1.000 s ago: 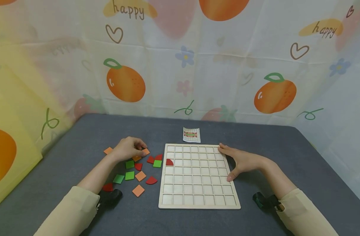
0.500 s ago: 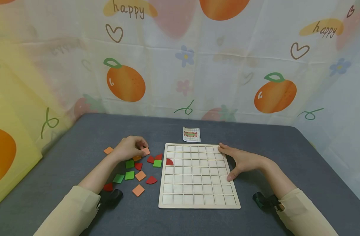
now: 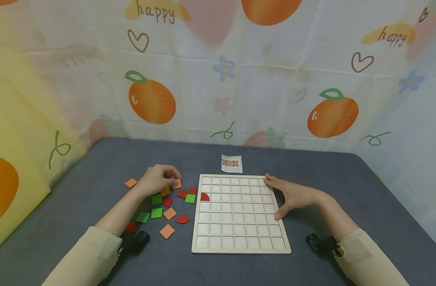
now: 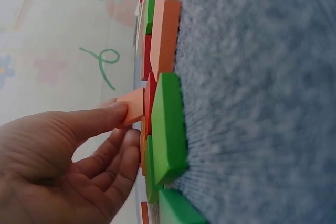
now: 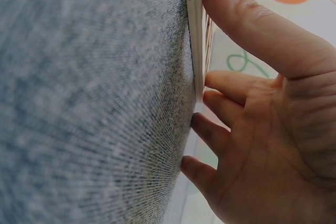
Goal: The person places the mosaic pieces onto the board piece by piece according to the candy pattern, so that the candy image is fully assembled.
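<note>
My left hand (image 3: 157,179) pinches an orange square tile (image 4: 134,106) between thumb and fingers, above the far side of a loose group of tiles. In the head view that orange tile (image 3: 177,184) shows just past the fingertips. A speck of red shows by the fingers; its shape is hidden. The pale gridded board (image 3: 239,229) lies flat to the right, with one red quarter-round tile (image 3: 205,196) in a left-column cell. My right hand (image 3: 299,195) rests along the board's right edge, thumb and fingers spread; in the right wrist view its thumb (image 5: 257,22) touches the board's edge (image 5: 194,35).
Green squares such as this green tile (image 3: 156,213), red quarter-rounds such as this red tile (image 3: 183,219), and orange squares such as this orange tile (image 3: 167,231) lie scattered left of the board. A small printed pattern card (image 3: 231,163) lies beyond it on the dark table (image 3: 303,163).
My left hand has edged slightly to the right, and the orange tile at its fingertips has turned a little. The right hand and the board have stayed still.
</note>
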The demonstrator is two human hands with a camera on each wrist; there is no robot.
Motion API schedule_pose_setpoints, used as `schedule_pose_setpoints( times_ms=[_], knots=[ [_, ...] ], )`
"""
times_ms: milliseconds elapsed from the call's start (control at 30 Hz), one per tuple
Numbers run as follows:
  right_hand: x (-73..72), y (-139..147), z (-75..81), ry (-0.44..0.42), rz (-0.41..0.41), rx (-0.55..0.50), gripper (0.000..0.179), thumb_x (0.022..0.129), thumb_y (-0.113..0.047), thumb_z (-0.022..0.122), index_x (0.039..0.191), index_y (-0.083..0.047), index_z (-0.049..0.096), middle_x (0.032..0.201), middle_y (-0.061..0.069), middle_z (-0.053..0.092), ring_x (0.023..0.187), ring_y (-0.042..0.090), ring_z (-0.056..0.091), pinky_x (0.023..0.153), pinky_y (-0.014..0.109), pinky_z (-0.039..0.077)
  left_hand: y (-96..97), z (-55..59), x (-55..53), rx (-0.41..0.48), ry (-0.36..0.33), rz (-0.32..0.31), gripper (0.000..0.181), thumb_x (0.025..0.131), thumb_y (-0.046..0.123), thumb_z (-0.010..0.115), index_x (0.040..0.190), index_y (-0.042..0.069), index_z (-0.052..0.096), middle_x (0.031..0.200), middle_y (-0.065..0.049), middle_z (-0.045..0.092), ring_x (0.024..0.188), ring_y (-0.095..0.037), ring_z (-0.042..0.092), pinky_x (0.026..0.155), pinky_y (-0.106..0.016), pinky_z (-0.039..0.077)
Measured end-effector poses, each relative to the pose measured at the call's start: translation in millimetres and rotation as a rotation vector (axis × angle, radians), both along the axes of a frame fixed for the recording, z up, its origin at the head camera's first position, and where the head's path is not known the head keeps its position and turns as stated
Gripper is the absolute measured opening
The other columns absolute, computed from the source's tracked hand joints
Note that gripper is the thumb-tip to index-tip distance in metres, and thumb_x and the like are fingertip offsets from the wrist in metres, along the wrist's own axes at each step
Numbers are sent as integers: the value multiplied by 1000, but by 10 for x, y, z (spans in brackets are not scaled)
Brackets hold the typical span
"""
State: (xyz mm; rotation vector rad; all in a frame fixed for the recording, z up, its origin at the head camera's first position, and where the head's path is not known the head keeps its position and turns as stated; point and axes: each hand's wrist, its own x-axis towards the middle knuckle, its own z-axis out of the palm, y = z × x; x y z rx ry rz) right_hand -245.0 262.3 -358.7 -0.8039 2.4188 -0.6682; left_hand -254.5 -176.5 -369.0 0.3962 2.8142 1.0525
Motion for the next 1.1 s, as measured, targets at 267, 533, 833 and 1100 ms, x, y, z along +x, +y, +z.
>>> schedule_pose_setpoints(
  times_ms=[267, 533, 833, 1100],
  knots=[
    [-2, 1, -4, 2, -7, 6, 120, 73, -43, 85, 159, -5, 10, 168, 18, -4, 154, 46, -2, 116, 72, 12, 91, 73, 57, 71, 28, -34, 15, 95, 15, 65, 106, 8, 71, 89, -10, 70, 76, -19, 61, 65, -30, 48],
    [-6, 2, -4, 9, -3, 5, 120, 73, -43, 85, 159, -5, 10, 167, 19, -3, 153, 47, -1, 115, 73, 12, 263, 66, 106, 118, -40, -117, 15, 93, 14, 67, 106, 8, 71, 88, -9, 71, 75, -14, 65, 68, -31, 53],
    [-12, 10, -17, 16, 6, -5, 120, 73, -43, 85, 159, -4, 11, 167, 20, -3, 153, 48, -1, 114, 74, 12, 389, 56, 149, 139, -119, -192, 12, 90, 14, 70, 100, 9, 73, 90, -8, 73, 75, -14, 64, 67, -31, 51],
    [-11, 17, -12, 37, -3, 6, 120, 71, -44, 86, 158, -4, 14, 167, 20, 0, 152, 50, 0, 113, 75, 9, 484, 56, 206, 157, -154, -245, 10, 89, 14, 72, 96, 7, 73, 87, -8, 73, 72, -15, 63, 68, -31, 51]
  ],
)
